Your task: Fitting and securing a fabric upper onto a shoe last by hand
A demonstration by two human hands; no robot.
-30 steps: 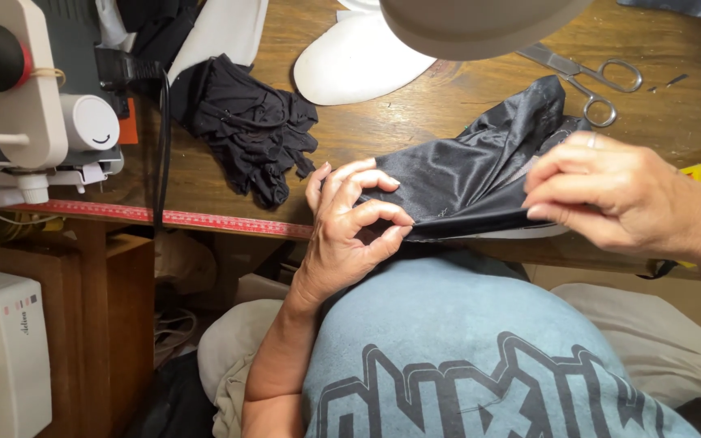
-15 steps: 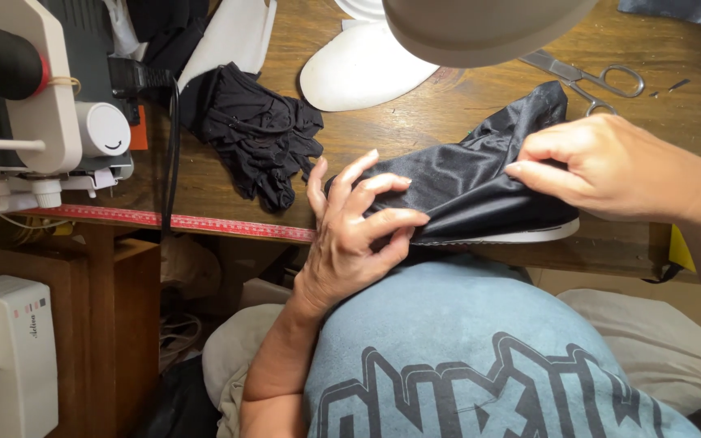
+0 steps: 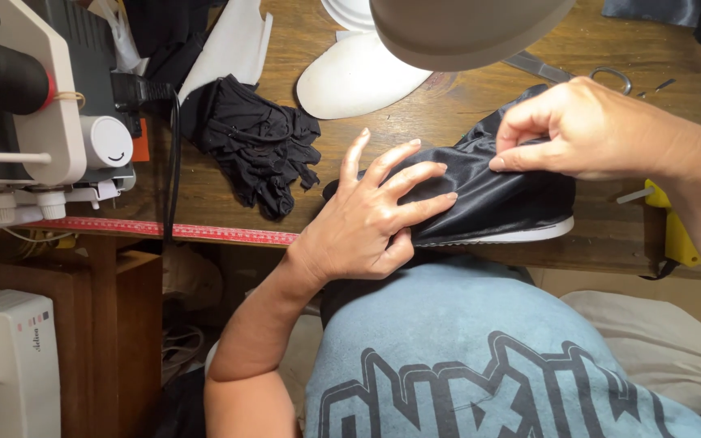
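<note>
A piece of shiny black fabric (image 3: 496, 199) lies over a white foam pad (image 3: 529, 234) at the near edge of the wooden table (image 3: 448, 113). My left hand (image 3: 375, 215) rests on the fabric's left end, fingers spread over the top and thumb tucked under the edge. My right hand (image 3: 590, 130) pinches the fabric's upper right part between thumb and fingers.
A crumpled black cloth (image 3: 257, 142) lies left of the fabric. White foam cup shapes (image 3: 354, 77) and scissors (image 3: 602, 77) sit further back. A sewing machine (image 3: 34, 105) stands at the left, a red measuring tape (image 3: 164, 231) runs along the edge, a yellow tool (image 3: 675, 227) at right.
My left hand has opened from a curled grip and spread flat over the fabric's left end. My right hand has moved up and left, pinching the fabric higher.
</note>
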